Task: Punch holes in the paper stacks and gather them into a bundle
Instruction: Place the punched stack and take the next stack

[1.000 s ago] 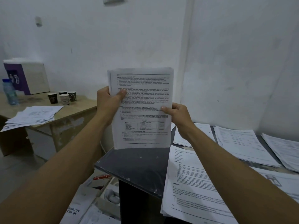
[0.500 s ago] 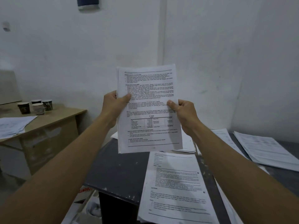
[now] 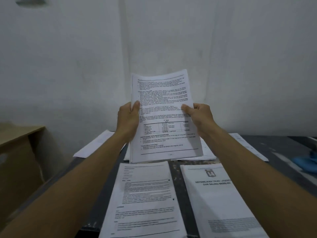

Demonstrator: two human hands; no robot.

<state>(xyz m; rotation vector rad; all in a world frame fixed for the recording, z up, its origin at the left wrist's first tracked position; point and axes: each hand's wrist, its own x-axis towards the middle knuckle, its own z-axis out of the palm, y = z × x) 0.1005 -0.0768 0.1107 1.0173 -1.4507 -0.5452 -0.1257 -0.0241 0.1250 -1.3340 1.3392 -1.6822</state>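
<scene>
Nearest me I see two paper stacks lying flat on the dark surface (image 3: 175,170): the left stack (image 3: 144,200), with two punched holes showing on its right edge, and just beside it the right stack (image 3: 217,203), with a crest and a bold title on its cover page. My two forearms reach out over them, one on each side. Past those, I have the held stack (image 3: 164,115) lifted upright in front of me and tilted slightly, its lower edge hanging just above the surface. My left hand (image 3: 127,119) grips its left edge, thumb pressed on the printed front page and fingers hidden behind. My right hand (image 3: 199,117) grips the right edge in the same way, thumb on the front. The front page carries dense text and one table. Behind the held stack more papers lie on the surface: one loose sheaf (image 3: 96,145) at the far left, another (image 3: 247,145) at the far right, and some partly hidden between them that I cannot count. A blue object (image 3: 307,161) rests at the right edge, too blurred to identify. To the left stands a cardboard box (image 3: 20,152), and a white wall (image 3: 171,40) closes the view.
</scene>
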